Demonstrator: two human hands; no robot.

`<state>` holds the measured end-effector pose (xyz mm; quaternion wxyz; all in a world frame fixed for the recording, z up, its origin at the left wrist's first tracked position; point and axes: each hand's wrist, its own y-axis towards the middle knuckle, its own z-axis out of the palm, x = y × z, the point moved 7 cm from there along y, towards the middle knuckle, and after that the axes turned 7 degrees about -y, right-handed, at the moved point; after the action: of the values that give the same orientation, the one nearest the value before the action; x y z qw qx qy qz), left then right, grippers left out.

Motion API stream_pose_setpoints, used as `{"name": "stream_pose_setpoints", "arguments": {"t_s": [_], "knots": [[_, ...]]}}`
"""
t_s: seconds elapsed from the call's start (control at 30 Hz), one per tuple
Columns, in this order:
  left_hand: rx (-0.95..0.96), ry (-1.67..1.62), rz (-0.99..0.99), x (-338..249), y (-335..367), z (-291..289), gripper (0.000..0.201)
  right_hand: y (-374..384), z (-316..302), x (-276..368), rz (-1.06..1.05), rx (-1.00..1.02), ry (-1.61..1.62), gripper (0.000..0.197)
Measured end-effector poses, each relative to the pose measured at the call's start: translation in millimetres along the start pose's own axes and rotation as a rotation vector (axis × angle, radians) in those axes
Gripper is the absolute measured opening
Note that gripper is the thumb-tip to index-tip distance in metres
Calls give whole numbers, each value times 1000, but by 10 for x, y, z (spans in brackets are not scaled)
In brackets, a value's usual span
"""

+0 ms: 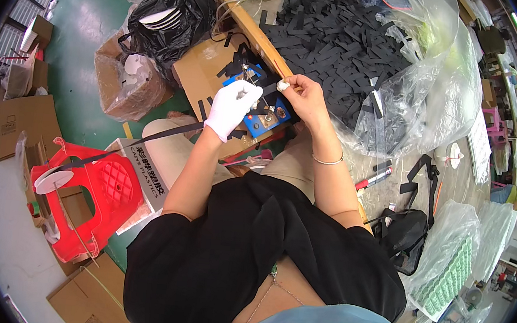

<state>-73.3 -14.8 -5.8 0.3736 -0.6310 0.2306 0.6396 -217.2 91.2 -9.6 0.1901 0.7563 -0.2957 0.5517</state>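
Note:
My left hand (231,108) wears a white glove and is closed on a black webbing strap (171,131). That strap runs back to a white reel (53,182) on the left. My bare right hand (305,100), with a white covering on one fingertip, pinches at the right end of a short dark stretch of strap between the two hands. Right below both hands sits a small blue machine (267,120) with metal parts and knobs; the left glove hides part of it. Cut black strap pieces (339,38) lie heaped beyond the right hand on a table.
The reel hangs on a rod by an upturned red plastic stool (109,187). A cardboard box (108,75) and a black plastic bag (171,28) stand at the far left. A wooden table edge (255,30) borders the heap. A red marker (374,179) and black straps (416,176) lie right.

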Motion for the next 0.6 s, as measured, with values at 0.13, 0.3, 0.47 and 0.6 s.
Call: {"name": "stream_pose_setpoints", "arguments": {"t_s": [0.13,0.3,0.47,0.6], "knots": [[-8,9,14,-18,-6,-37,17,-15,34,6,57,52,60,14],[17,51,-8,5,-27,-5,19,-27,2,35,3,11,22,13],[23,131,-43,78,-82,-96,21,25,-227,11,1,-185,-360,13],[-7,202,-85,217,-134,-280,21,17,-170,47,66,-171,-509,15]]}}
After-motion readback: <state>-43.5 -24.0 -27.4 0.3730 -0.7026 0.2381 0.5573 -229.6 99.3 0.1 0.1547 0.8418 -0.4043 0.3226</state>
